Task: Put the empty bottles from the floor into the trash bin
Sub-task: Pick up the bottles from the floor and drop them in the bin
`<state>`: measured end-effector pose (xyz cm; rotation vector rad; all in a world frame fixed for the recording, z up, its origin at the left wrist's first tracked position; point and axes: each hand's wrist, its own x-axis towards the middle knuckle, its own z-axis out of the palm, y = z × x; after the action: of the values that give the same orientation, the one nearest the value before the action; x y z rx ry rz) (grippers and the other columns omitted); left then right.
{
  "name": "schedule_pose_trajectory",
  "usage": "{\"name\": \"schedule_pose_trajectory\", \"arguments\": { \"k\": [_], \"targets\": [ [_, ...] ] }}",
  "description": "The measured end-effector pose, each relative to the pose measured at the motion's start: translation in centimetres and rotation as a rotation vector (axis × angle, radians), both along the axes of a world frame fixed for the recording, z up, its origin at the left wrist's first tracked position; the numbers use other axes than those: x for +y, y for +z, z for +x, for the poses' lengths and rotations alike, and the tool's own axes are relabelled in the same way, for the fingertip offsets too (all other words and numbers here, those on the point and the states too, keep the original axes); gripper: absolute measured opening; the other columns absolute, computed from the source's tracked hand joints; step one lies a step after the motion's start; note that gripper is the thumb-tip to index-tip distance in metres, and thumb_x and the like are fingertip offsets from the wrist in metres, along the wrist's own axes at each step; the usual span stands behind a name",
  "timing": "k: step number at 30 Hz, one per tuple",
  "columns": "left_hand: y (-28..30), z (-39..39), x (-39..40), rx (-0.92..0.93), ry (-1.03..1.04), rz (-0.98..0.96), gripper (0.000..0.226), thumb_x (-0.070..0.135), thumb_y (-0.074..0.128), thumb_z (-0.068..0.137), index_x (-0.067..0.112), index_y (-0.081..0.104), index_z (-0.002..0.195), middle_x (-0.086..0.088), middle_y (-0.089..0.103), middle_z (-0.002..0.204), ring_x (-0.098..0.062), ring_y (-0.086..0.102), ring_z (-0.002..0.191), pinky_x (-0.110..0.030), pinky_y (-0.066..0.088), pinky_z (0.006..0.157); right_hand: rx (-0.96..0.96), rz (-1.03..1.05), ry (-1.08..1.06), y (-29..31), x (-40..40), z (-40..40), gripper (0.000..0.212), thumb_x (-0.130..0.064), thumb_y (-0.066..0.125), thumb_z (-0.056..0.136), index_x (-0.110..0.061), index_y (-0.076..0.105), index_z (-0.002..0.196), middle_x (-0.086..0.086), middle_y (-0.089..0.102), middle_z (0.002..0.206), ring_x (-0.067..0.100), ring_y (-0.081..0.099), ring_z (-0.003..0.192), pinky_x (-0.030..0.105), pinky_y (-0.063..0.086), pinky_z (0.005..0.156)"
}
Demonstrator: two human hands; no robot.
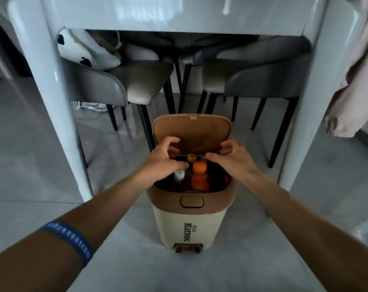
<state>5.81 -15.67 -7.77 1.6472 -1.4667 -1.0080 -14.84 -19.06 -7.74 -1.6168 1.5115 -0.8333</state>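
A cream trash bin (pixel 189 224) with a brown rim stands on the floor in front of me, its lid (pixel 191 131) raised. Inside it stand an orange-capped bottle (pixel 199 178), a white-capped bottle (pixel 178 175) and, further back, a yellow-capped bottle (pixel 192 158). My left hand (pixel 166 157) hovers over the left side of the opening, fingers curled and apart, holding nothing. Over the right side my right hand (pixel 227 157) is spread the same way, thumb toward the yellow cap. Both hands are just in front of the raised lid.
A white table with thick legs (pixel 52 102) (pixel 313 102) spans above the bin. Grey chairs (pixel 136 81) (pixel 252 76) with black legs stand behind it. A pink garment (pixel 355 81) hangs at the right. The floor is glossy grey tile (pixel 31 165).
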Motion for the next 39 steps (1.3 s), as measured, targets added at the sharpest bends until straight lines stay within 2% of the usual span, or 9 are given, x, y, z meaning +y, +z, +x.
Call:
{"name": "schedule_pose_trajectory", "arguments": {
  "k": [9, 11, 15, 20, 26, 29, 31, 35, 39],
  "targets": [
    [-2.3, -0.8, -0.5, -0.489, -0.094, -0.041, 0.039, 0.02, 0.07, 0.083, 0.028, 0.061, 0.12, 0.002, 0.062, 0.121, -0.019, 0.058, 0.112, -0.035, 0.043, 0.103, 0.56, -0.331, 0.38, -3.3, 0.9, 0.5, 0.051, -0.025, 0.064, 0.083, -0.023, 0.05, 0.131, 0.001, 0.054, 0.134, 0.025, 0.049, 0.122, 0.04, 0.045, 0.1],
    [-2.1, -1.8, 0.0, -0.488, -0.151, -0.074, 0.036, 0.018, 0.067, 0.087, 0.027, 0.062, 0.122, 0.005, 0.063, 0.118, -0.014, 0.058, 0.107, -0.026, 0.044, 0.091, 0.534, -0.34, 0.36, -3.7, 1.7, -0.6, 0.042, -0.02, 0.064, 0.083, -0.017, 0.058, 0.124, 0.003, 0.057, 0.13, 0.025, 0.052, 0.118, 0.035, 0.044, 0.097],
    [-0.6, -6.4, 0.8, -0.448, -0.26, -0.24, 0.03, 0.014, 0.065, 0.089, 0.026, 0.066, 0.116, 0.004, 0.068, 0.116, -0.013, 0.062, 0.106, -0.032, 0.05, 0.094, 0.359, -0.472, 0.164, -4.2, 3.6, -4.6, 0.029, -0.015, 0.062, 0.085, -0.014, 0.064, 0.114, 0.002, 0.062, 0.117, 0.017, 0.056, 0.106, 0.028, 0.045, 0.086],
    [-3.5, -16.8, 2.0, -0.442, -0.497, -0.307, 0.025, 0.015, 0.065, 0.086, 0.02, 0.067, 0.11, 0.002, 0.069, 0.104, -0.015, 0.064, 0.094, -0.034, 0.054, 0.082, 0.352, -0.255, -0.053, -9.7, 6.9, -13.9, 0.024, -0.017, 0.057, 0.084, -0.02, 0.069, 0.104, 0.006, 0.073, 0.104, 0.026, 0.069, 0.091, 0.037, 0.056, 0.077],
    [-11.5, -26.1, 4.6, -0.565, -0.682, -0.075, 0.04, 0.02, 0.068, 0.078, 0.02, 0.062, 0.118, -0.004, 0.068, 0.114, -0.024, 0.064, 0.105, -0.036, 0.051, 0.089, 1.128, 0.307, 0.678, -19.3, 13.9, -23.4, 0.078, -0.027, 0.067, 0.078, -0.029, 0.031, 0.147, 0.001, 0.045, 0.146, 0.027, 0.044, 0.13, 0.041, 0.038, 0.103],
    [-14.6, -27.5, 5.3, -0.644, -0.78, 0.073, 0.046, 0.024, 0.07, 0.078, 0.023, 0.06, 0.123, -0.001, 0.067, 0.117, -0.022, 0.064, 0.103, -0.033, 0.052, 0.088, 1.284, 0.293, 0.65, -23.0, 15.9, -26.3, 0.083, -0.025, 0.068, 0.078, -0.024, 0.025, 0.149, 0.003, 0.043, 0.146, 0.028, 0.042, 0.132, 0.047, 0.034, 0.106],
    [-15.9, -28.2, 5.2, -0.659, -0.811, 0.143, 0.052, 0.026, 0.073, 0.077, 0.025, 0.058, 0.126, -0.001, 0.066, 0.122, -0.021, 0.064, 0.102, -0.029, 0.051, 0.087, 1.175, 0.219, 0.491, -23.8, 15.6, -28.1, 0.071, -0.03, 0.068, 0.077, -0.024, 0.04, 0.141, 0.001, 0.054, 0.136, 0.026, 0.05, 0.121, 0.042, 0.041, 0.099],
    [-16.0, -30.0, 4.3, -0.544, -0.73, 0.117, 0.057, 0.025, 0.075, 0.076, 0.027, 0.055, 0.129, -0.002, 0.067, 0.122, -0.02, 0.064, 0.103, -0.025, 0.049, 0.084, 0.466, 0.277, 0.089, -21.5, 13.1, -29.9, 0.065, -0.037, 0.079, 0.065, -0.033, 0.054, 0.124, -0.007, 0.063, 0.106, 0.018, 0.061, 0.095, 0.027, 0.045, 0.076],
    [-14.9, -31.9, 2.9, -0.337, -0.61, 0.0, 0.051, 0.024, 0.08, 0.069, 0.037, 0.058, 0.113, 0.005, 0.068, 0.095, -0.015, 0.066, 0.082, -0.03, 0.055, 0.076, 0.117, 0.308, -0.007, -20.5, 10.8, -32.0, 0.068, -0.028, 0.087, 0.06, -0.033, 0.058, 0.121, -0.008, 0.068, 0.108, 0.014, 0.065, 0.1, 0.036, 0.054, 0.089]
  ]
}}
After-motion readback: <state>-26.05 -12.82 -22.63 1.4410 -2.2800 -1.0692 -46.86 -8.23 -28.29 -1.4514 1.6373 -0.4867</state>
